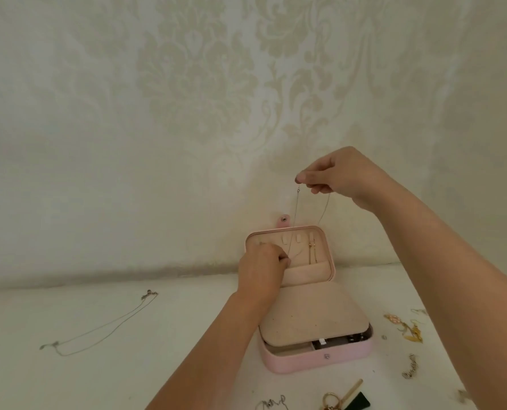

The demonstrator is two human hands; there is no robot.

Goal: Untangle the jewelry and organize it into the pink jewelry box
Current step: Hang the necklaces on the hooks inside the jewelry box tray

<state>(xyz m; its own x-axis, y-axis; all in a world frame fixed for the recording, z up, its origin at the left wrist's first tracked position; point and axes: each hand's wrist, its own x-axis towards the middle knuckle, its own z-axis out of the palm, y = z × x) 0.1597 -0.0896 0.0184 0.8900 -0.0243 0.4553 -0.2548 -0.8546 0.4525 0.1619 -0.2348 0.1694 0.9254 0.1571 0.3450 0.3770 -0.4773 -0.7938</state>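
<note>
Hanging near-vertical, thin necklace (296, 214) pinched above by right hand (339, 177), below by left hand (261, 269) at box lid (330, 245).

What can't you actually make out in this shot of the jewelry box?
Head view only:
- Compartments of the pink jewelry box: mostly hidden under the beige insert.
- Fingertips of the left hand: hidden by the hand itself, which also covers the lid's left side.
- The thin chain pinched by the right hand: links too fine.
- The gold keyring: cut off by the bottom edge.
</note>
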